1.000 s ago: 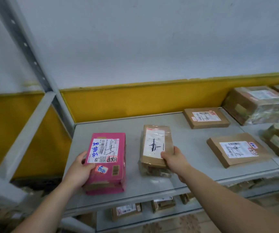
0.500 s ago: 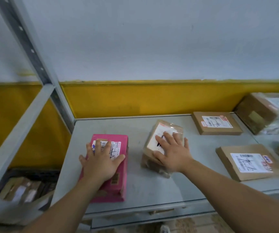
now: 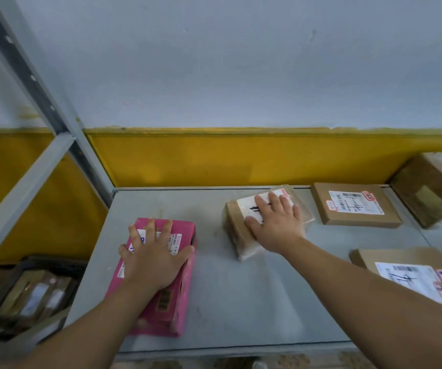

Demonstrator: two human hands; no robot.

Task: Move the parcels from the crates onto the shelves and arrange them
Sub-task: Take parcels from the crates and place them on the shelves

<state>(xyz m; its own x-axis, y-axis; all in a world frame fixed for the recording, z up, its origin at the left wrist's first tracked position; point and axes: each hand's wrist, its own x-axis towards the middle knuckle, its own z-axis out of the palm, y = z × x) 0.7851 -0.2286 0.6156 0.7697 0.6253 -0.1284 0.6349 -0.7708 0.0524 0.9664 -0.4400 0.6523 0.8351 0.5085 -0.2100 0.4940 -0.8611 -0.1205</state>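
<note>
The left hand [image 3: 152, 258] lies spread flat on the pink parcel [image 3: 161, 296] near the shelf [image 3: 241, 302] front-left corner. The right hand [image 3: 277, 225] (fingers straight, gripping nothing) presses the brown parcel [image 3: 237, 225] mid-shelf.

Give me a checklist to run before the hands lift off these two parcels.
1. Pink parcel flat on the shelf: ok.
2. Pink parcel clear of the shelf's front edge: ok, though its near end is close.
3. Taped brown parcel squared to the back edge: not ok, it lies askew.
4. Labels face up on both: ok.
5. Left hand and right hand free to lift: ok, both press flat, no grip.
6. Crate has parcels to fetch: ok.
</note>
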